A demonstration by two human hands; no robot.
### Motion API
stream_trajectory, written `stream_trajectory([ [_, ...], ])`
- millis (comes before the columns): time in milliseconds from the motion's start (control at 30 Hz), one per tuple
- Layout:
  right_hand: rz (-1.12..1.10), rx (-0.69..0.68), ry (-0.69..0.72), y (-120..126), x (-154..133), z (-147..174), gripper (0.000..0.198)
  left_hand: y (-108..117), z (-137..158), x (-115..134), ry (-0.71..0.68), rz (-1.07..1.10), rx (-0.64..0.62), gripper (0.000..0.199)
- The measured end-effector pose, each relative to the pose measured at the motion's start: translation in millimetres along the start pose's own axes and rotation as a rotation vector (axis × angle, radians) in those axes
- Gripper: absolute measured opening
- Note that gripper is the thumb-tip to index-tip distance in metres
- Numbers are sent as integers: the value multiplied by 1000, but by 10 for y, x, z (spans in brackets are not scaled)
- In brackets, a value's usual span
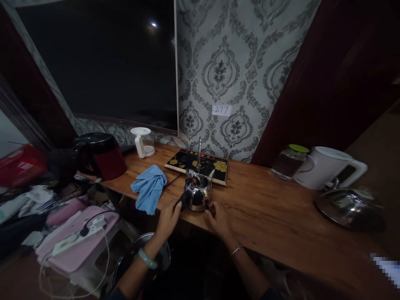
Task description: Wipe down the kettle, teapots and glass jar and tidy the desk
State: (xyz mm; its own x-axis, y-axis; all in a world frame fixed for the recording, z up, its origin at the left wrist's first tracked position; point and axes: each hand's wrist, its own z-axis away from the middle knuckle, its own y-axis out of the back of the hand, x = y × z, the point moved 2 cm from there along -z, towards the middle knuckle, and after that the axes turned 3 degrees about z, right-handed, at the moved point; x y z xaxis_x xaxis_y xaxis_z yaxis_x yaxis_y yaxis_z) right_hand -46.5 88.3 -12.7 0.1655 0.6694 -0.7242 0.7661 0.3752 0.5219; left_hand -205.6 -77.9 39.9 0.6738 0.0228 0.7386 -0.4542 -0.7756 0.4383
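A small shiny metal kettle (198,196) stands near the front edge of the wooden counter, its spout pointing to the back right. Its top is uncovered, and a thin metal tap (199,152) rises behind it. My left hand (168,216) is closed around the kettle's black handle (186,200). On the other side, my right hand (219,218) rests with curled fingers against the lower right of the kettle's body. Just behind the kettle lies a black electric hob panel (179,160) with yellow flowers and small lit indicators.
A blue cloth (150,187) hangs over the counter's front edge. Left stand a red-black appliance (104,156) and a white-handled glass jug (141,143). Right are a green-lidded jar (289,162), a white electric kettle (321,166) and a metal kettle (346,208). A power strip (76,239) lies on a pink stool.
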Motion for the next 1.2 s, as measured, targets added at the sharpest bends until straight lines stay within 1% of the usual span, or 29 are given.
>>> stream_trajectory([
  [100, 3, -2, -51, 35, -38, -3, 14, -82, 86, 108, 40, 8, -32, 37],
  [200, -3, 3, -78, 68, -55, -3, 17, -182, 149, 233, 45, 33, -87, 38],
  [333, -65, 7, -88, 73, -36, -1, 18, -305, 201, 348, 27, 105, -82, 34],
  [433, -85, 15, -95, 62, -6, -1, 20, -421, 235, 391, 33, 138, -90, 27],
  [567, -123, 81, -101, 73, 39, -8, 27, -618, 275, 449, 35, 174, -132, 21],
  [667, -205, 70, -100, 75, 71, -18, 32, -761, 286, 486, 29, 209, -143, 20],
  [767, -258, 47, -99, 65, 95, -24, 36, -884, 272, 492, 57, 225, -133, 19],
  [867, -280, 65, -131, 63, 118, -22, 40, -970, 256, 492, 87, 231, -140, 17],
  [967, -302, 83, -149, 91, 130, 1, 44, -963, 275, 510, 85, 255, -154, 18],
  [1033, -314, 96, -144, 124, 130, 36, 47, -882, 307, 516, 77, 277, -134, 21],
  [1100, -339, 101, -129, 151, 127, 86, 48, -747, 329, 495, 70, 284, -64, 23],
  [1200, -332, 79, -109, 150, 130, 158, 52, -513, 284, 389, 73, 233, 103, 23],
])
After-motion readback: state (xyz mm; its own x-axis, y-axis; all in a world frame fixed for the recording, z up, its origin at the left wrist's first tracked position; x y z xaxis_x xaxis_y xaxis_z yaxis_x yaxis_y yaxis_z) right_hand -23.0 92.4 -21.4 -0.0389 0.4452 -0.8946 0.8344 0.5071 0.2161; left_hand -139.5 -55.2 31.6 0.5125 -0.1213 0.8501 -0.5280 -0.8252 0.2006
